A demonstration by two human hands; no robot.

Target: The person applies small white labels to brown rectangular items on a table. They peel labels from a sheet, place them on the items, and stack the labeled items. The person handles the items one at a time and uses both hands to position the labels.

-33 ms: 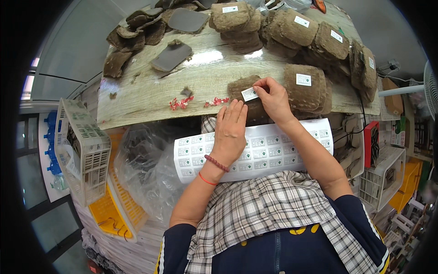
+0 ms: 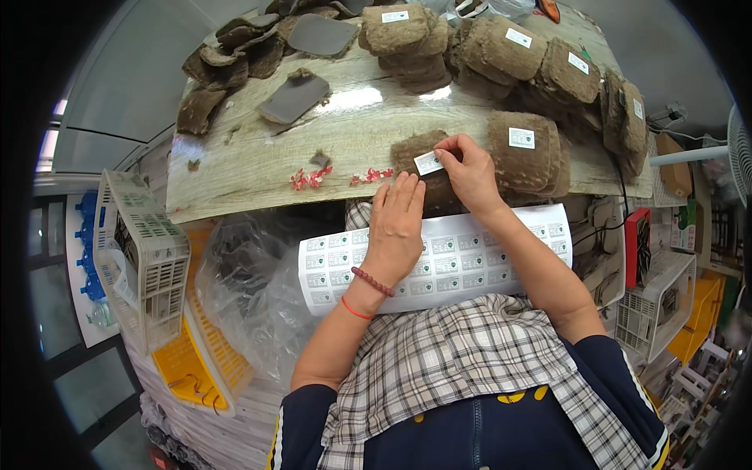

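My right hand (image 2: pixel 471 174) pinches a small white label (image 2: pixel 424 163) between thumb and fingertips. The label lies over a brown fuzzy pad (image 2: pixel 415 146) at the table's near edge, and I cannot tell whether it is stuck down. With fingers stretched out flat, my left hand (image 2: pixel 396 229) rests its fingertips by the pad's lower left side, just below the label. Under both arms, across my lap, spreads a white sheet of printed labels (image 2: pixel 448 263). To the right of my right hand stands a stack of brown pads (image 2: pixel 513 163), its top one bearing a white label.
More labelled pad stacks (image 2: pixel 501 48) line the table's far and right sides. Grey-faced pads (image 2: pixel 296 98) lie at the back left. Red-and-white scraps (image 2: pixel 312 178) sit left of my hands. A plastic bag (image 2: pixel 251 305) and crates (image 2: pixel 145 258) stand at lower left; a fan (image 2: pixel 736 153) is far right.
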